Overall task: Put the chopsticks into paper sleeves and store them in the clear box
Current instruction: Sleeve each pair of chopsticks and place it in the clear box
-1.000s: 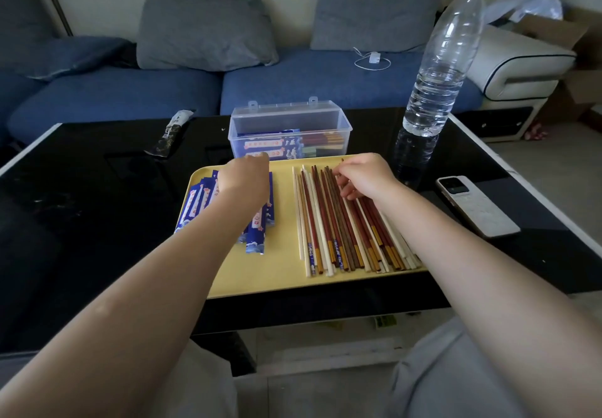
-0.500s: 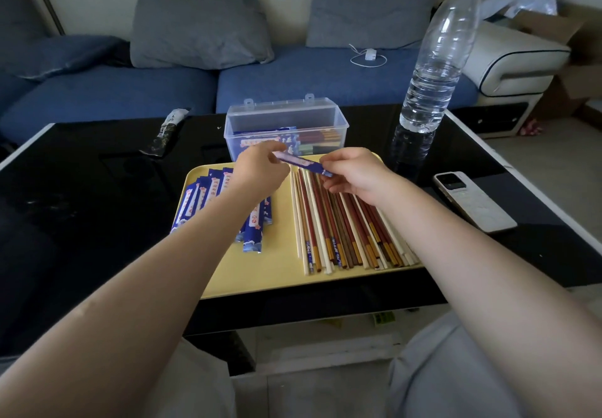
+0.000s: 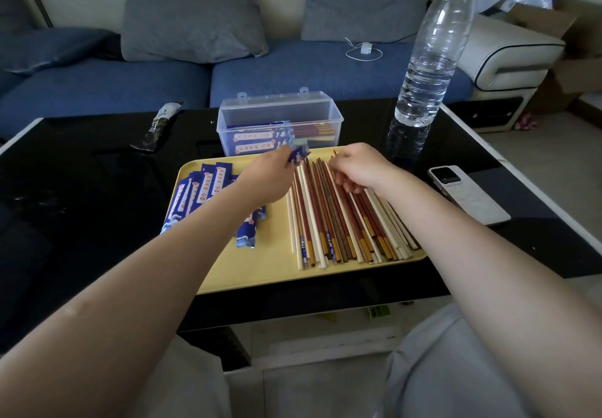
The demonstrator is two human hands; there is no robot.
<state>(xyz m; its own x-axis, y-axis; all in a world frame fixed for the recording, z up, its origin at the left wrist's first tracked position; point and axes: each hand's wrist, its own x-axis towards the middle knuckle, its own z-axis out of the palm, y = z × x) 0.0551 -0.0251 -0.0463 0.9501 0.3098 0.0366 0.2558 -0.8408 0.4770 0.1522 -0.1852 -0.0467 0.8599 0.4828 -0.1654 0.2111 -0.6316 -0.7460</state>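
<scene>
A yellow tray (image 3: 270,271) lies on the black table. Several loose chopsticks (image 3: 329,222), red, brown and pale, lie side by side on its right half. Blue paper sleeves (image 3: 202,189) are fanned out on its left half. My left hand (image 3: 267,176) holds one blue sleeve (image 3: 298,155) above the tray's far edge. My right hand (image 3: 358,166) rests on the far ends of the chopsticks with its fingers curled down among them; whether it grips one is hidden. The clear box (image 3: 280,121) stands open behind the tray with sleeved chopsticks inside.
A tall water bottle (image 3: 430,56) stands at the back right of the table. A white phone (image 3: 465,194) lies right of the tray. A dark wrapped packet (image 3: 159,124) lies at the back left. A blue sofa with grey cushions runs behind the table.
My left hand picked a blue sleeve off the pile and carried it right. My right hand briefly met the sleeve, then went back down onto the chopstick ends.
</scene>
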